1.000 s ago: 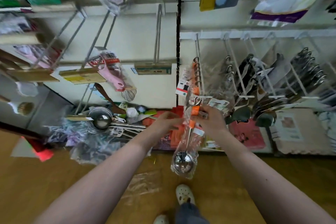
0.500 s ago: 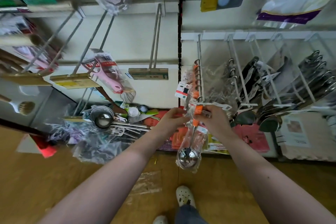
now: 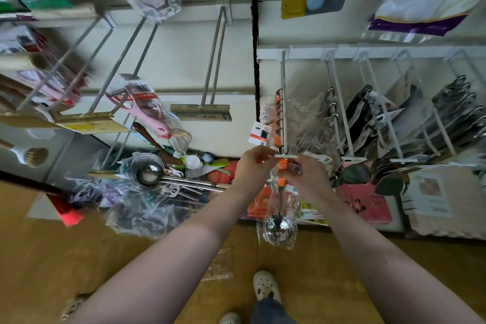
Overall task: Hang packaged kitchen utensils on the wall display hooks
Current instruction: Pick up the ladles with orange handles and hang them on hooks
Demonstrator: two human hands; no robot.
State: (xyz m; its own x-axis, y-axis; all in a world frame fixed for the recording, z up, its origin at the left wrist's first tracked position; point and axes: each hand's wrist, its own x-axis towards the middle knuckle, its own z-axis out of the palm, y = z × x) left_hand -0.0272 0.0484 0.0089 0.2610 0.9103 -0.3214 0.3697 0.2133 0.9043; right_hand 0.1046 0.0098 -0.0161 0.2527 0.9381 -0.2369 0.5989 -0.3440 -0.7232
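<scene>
The packaged ladle (image 3: pixel 279 223) – orange handle, shiny steel bowl, clear bag – hangs straight down between both hands, its top end right at the front tip of the hook (image 3: pixel 283 81). The right hand (image 3: pixel 309 179) has its fingers curled round the orange handle through the plastic. The left hand (image 3: pixel 253 166) pinches the top of the bag just beside the hook's tip.

Behind the hands, further up the same hook, more orange-handled ladles (image 3: pixel 278 113) sit in a row. Off past the right hand are hooks full of dark-handled utensils (image 3: pixel 368 118). Past the left hand there's a pink whisk pack (image 3: pixel 147 110) on its own hook, and below that a pile of bagged steel ladles (image 3: pixel 148 173) on the wooden floor (image 3: pixel 79 258).
</scene>
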